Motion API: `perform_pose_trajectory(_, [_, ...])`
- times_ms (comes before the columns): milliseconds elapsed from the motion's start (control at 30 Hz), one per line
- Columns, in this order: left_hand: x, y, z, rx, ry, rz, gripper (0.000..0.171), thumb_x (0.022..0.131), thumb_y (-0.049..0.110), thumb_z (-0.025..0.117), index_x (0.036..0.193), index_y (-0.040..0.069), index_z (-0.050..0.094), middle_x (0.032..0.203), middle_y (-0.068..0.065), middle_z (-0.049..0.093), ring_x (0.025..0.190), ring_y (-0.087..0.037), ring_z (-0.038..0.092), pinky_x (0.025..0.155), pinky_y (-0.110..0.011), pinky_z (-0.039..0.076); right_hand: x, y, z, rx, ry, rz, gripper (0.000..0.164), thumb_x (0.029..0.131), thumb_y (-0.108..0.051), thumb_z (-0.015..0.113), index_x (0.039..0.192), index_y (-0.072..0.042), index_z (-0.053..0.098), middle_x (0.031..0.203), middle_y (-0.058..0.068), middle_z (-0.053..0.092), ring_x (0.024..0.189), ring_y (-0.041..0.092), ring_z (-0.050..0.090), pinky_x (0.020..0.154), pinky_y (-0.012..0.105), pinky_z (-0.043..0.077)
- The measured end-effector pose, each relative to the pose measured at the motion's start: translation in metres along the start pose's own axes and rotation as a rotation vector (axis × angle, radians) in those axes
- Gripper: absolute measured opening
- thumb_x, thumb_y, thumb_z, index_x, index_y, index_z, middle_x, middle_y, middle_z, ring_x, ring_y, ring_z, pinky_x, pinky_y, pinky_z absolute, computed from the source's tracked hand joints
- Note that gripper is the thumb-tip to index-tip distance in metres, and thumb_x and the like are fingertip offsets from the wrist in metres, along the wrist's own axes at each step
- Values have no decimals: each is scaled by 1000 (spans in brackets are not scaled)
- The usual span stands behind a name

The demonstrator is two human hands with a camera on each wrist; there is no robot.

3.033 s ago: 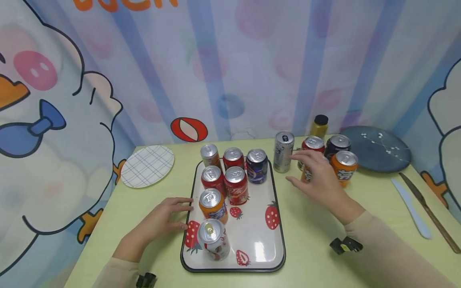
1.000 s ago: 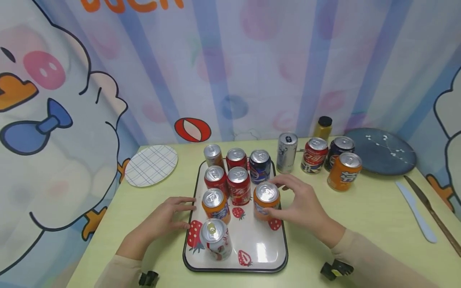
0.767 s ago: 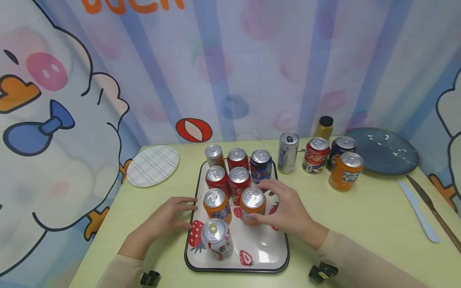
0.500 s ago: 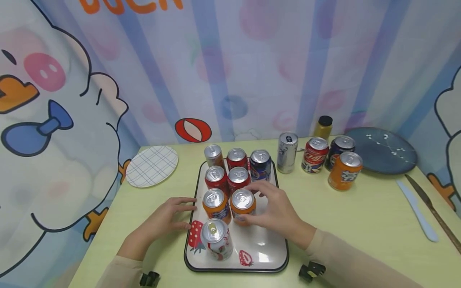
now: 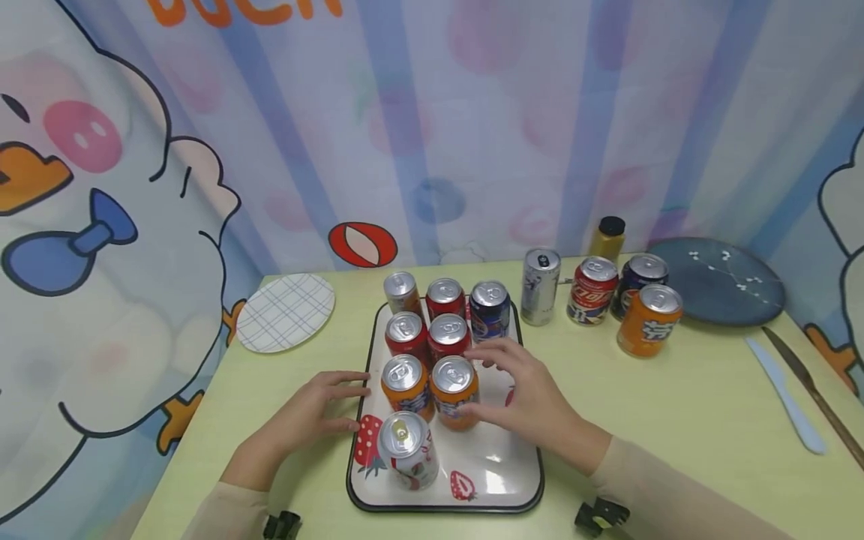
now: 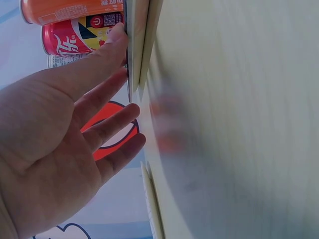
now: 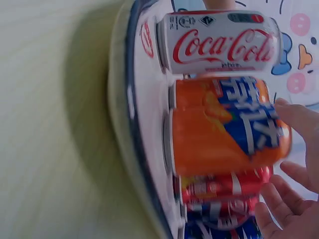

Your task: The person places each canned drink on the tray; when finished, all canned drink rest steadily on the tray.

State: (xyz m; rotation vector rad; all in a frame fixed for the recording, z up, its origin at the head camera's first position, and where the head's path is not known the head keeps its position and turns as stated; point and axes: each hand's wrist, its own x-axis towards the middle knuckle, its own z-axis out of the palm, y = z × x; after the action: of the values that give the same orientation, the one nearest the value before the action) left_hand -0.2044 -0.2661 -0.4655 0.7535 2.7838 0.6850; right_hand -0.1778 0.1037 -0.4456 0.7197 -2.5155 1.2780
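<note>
My right hand [image 5: 529,386] curves loosely around an orange soda can [image 5: 454,397] on the white strawberry-print tray [image 5: 486,480]. In the right wrist view, the thumb and spread fingers [image 7: 279,199] stand right at the can's top end, with small gaps showing. Directly left of that can stands a second orange soda can [image 5: 405,386], and in front of it a white Coca-Cola can [image 5: 409,454]. Behind are two red cans [image 5: 448,334] side by side. Straight-fingered, my left hand [image 5: 310,409] rests against the tray's left edge; its thumb touches the edge in the left wrist view.
The tray's back row has a slim can [image 5: 401,292], a red can [image 5: 445,296] and a blue can [image 5: 489,311]. Right of it stand a silver can [image 5: 540,289], red can [image 5: 592,292], dark can [image 5: 640,281] and orange can [image 5: 649,322]. Plates and knives lie at the sides.
My right hand carried an orange can from the right-hand group onto the tray and slid it left beside the other orange can. Its fingers have since loosened slightly. The left hand stayed put.
</note>
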Motion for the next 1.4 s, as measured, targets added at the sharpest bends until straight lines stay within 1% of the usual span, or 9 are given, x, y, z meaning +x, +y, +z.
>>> perform_pose_trajectory(233, [-2, 3, -3, 20, 0, -13, 53, 83, 24, 87, 132, 13, 72, 150, -7, 58, 141, -38, 49, 117, -62, 40, -13, 28, -39, -98, 140, -29, 54, 75, -23, 94, 123, -15, 71, 130, 1, 65, 120, 21, 63, 101, 46, 56])
perform_pose_trajectory(467, [-4, 0, -3, 17, 9, -27, 54, 82, 25, 88, 132, 14, 72, 150, -6, 59, 141, -38, 49, 116, -62, 41, -24, 58, -88, -151, 283, 14, 50, 78, -10, 91, 124, -12, 71, 128, 4, 67, 109, 14, 60, 94, 10, 44])
perform_pose_trajectory(567, [-4, -1, -1, 6, 9, -26, 54, 82, 25, 87, 133, 14, 72, 150, -6, 58, 141, -38, 49, 116, -62, 41, -28, 68, -110, -197, 355, 46, 51, 77, -7, 91, 124, -10, 71, 130, 8, 66, 117, 8, 56, 98, 2, 35])
perform_pose_trajectory(667, [-5, 0, 0, -1, 1, -29, 54, 83, 26, 87, 133, 14, 71, 151, -6, 58, 141, -38, 48, 116, -62, 41, -34, 81, -129, -213, 439, 78, 53, 75, -2, 91, 124, -7, 71, 129, 10, 65, 114, -1, 54, 96, 0, 36])
perform_pose_trajectory(867, [-4, 3, 0, 0, -3, -43, 53, 82, 25, 87, 132, 15, 72, 151, -5, 58, 142, -38, 48, 117, -62, 40, -44, 108, -152, -206, 575, 120, 58, 71, 8, 90, 125, 2, 69, 124, -10, 58, 115, -13, 46, 92, 1, 40])
perform_pose_trajectory(967, [-3, 4, -1, 3, 0, -40, 54, 83, 26, 87, 133, 15, 72, 151, -5, 58, 142, -38, 48, 117, -63, 40, -45, 120, -160, -219, 580, 161, 62, 70, 4, 92, 127, 2, 67, 124, -14, 55, 113, -14, 45, 92, 3, 40])
perform_pose_trajectory(1167, [0, 3, -1, 2, -3, -38, 54, 82, 26, 87, 133, 15, 72, 152, -4, 57, 143, -37, 47, 117, -62, 40, -46, 136, -173, -220, 437, 332, 73, 81, -22, 91, 143, -5, 57, 132, 13, 57, 103, -14, 45, 86, 7, 38])
perform_pose_trajectory(1267, [1, 3, -1, 1, -2, -39, 53, 82, 25, 88, 132, 16, 72, 152, -4, 57, 143, -37, 47, 118, -61, 40, -46, 140, -177, -224, 364, 389, 77, 83, -31, 89, 147, -6, 53, 134, 18, 59, 100, -13, 46, 83, 12, 41])
perform_pose_trajectory(1400, [2, 2, -1, -2, -4, -37, 53, 83, 25, 87, 132, 15, 72, 153, -4, 56, 143, -38, 47, 118, -62, 39, -44, 143, -176, -228, 344, 430, 77, 82, -34, 90, 145, -6, 55, 129, 19, 63, 97, -11, 49, 82, 13, 43])
